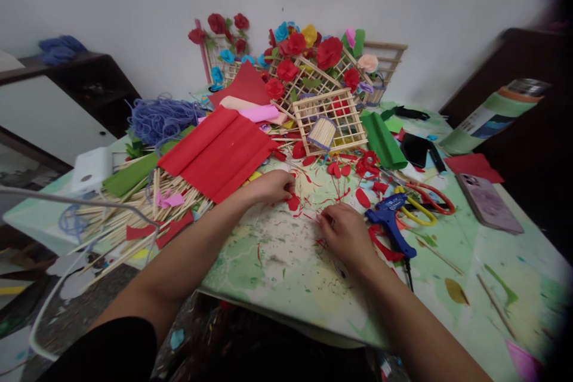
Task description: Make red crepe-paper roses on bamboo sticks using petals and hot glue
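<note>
My left hand [275, 187] is closed in a pinch over the table, its fingertips at a red paper petal [293, 202]. To its right, my right hand [347, 231] has its fingers curled together low over the tabletop; whatever is between them is too small to make out. Thin red paper scraps [308, 191] lie scattered between and beyond the hands. Several cut red petals [335, 169] rest just past them. Beside my right hand lies a blue glue gun [388, 218], with yellow-handled scissors [421, 213] and red-handled scissors [436, 198] behind it.
Red crepe paper [219, 152] covers part of a pile of thin sticks [120, 221] on the left, near purple yarn [163, 119]. Stick lattices [331, 122] with paper flowers [330, 52] stand at the back. A phone [489, 203] and a bottle [495, 116] are on the right.
</note>
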The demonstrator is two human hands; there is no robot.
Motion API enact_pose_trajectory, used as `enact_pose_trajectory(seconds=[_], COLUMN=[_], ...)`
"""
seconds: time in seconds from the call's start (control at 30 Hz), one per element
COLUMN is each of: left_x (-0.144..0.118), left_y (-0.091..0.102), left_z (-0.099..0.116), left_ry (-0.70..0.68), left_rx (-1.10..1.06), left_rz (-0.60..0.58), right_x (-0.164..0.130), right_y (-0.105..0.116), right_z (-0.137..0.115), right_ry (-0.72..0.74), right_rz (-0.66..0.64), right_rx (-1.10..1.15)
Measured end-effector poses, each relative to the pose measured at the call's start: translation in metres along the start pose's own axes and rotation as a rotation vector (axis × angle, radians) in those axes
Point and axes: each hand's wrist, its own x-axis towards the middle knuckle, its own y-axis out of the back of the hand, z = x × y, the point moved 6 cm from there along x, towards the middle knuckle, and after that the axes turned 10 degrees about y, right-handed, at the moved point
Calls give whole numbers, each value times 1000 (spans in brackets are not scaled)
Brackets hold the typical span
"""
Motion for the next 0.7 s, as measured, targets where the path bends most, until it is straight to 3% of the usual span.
enact_pose_trajectory(seconds=[0.17, 0.27, 0.37, 0.43, 0.57, 0.7], left_x=[0, -3, -6, -8, -10, -11], left_y=[18, 26, 12, -7, -39, -44], left_z=[-10, -9, 6, 18, 35, 35], left_ry=[-16, 3, 7, 42, 117, 133], left_rx=[-162, -420, -823, -973, -1101, -1112], left_rz=[44, 136, 110, 19, -157, -215], right_x=[0, -1, -3, -4, -5, -7], right_y=[2, 2, 2, 0, -3, -4], right_z=[0, 2, 7, 11, 19, 29], right_ry=[-11, -40, -103, -155, -248, -325], right_rz=[25, 80, 178, 229, 287, 344], right_rx=[50, 158, 349, 456, 624, 690])
